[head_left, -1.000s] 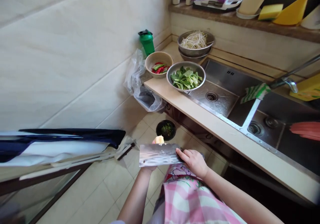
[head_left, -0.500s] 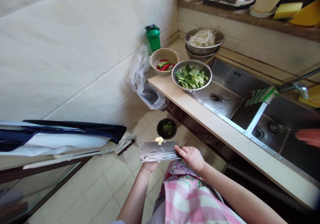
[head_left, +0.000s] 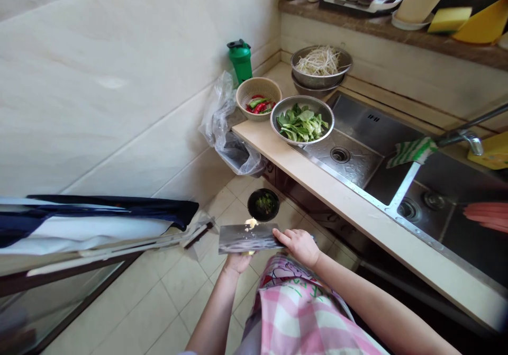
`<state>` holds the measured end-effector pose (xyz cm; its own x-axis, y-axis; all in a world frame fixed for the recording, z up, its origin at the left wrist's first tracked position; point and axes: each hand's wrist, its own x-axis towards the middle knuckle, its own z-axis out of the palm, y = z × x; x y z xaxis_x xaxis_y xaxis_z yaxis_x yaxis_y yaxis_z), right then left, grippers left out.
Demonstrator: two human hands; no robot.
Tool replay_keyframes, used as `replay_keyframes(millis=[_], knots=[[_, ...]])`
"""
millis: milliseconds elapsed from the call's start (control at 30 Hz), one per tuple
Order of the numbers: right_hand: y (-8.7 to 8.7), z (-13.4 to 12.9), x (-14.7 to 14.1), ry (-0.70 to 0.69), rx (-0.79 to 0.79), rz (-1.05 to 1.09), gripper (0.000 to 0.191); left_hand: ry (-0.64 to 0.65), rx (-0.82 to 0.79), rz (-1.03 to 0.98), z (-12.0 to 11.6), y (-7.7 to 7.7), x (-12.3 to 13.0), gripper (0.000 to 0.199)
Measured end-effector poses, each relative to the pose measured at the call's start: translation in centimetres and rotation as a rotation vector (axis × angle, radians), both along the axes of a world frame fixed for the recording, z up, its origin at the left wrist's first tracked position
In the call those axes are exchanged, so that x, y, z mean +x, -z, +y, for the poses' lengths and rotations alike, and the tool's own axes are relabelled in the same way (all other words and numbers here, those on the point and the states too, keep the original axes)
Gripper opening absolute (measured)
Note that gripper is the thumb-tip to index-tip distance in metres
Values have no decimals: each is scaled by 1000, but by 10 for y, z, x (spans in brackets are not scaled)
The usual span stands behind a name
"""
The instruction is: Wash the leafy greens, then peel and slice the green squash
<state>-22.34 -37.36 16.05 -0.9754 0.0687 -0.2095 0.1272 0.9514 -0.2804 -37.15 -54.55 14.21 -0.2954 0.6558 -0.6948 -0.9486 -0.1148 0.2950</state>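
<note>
My right hand is closed around the handle of a cleaver, whose wide grey blade lies nearly flat and points left. Pale yellow chopped bits sit along the blade's far edge, with small crumbs beside them. Under the blade is my left hand, its fingers mostly hidden. A pale yellow piece shows between that hand and the blade's near edge; its kind I cannot make out. Down on the floor beyond the blade stands a black bin with green scraps inside.
On the counter at right are a steel bowl of cut greens, a beige basket of peppers and a bowl of bean sprouts. The double sink lies beyond. A green shaker bottle stands by the wall.
The cleaver and both hands have shifted slightly left and up in the view. More of the pale yellow piece shows at the blade's near edge. The view itself has moved a little.
</note>
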Motion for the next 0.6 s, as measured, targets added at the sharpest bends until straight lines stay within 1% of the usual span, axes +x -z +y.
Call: replay_keyframes(millis=[67, 133, 233, 300, 367, 433, 500, 533, 600], knots=[[4, 5, -5, 73, 6, -65, 49, 53, -51, 75, 0, -5, 0, 25], [8, 12, -9, 139, 17, -125, 48, 107, -98, 132, -5, -11, -4, 31], [11, 21, -11, 146, 57, -156, 49, 113, -141, 221, -20, -25, -19, 33], [11, 24, -13, 135, 92, -158, 49, 112, -119, 294, -26, -39, -32, 34], [8, 25, -15, 121, 108, -153, 48, 177, -73, 362, -22, -52, -45, 36], [3, 25, -19, 95, 109, -141, 46, 313, -42, 402, -8, -60, -54, 37], [-4, 25, -22, 68, 107, -125, 44, 474, -38, 403, 14, -58, -60, 37], [-7, 25, -23, 55, 107, -115, 43, 544, -50, 388, 26, -52, -63, 37], [-14, 25, -25, 23, 123, -86, 40, 631, -102, 364, 50, -34, -69, 37]])
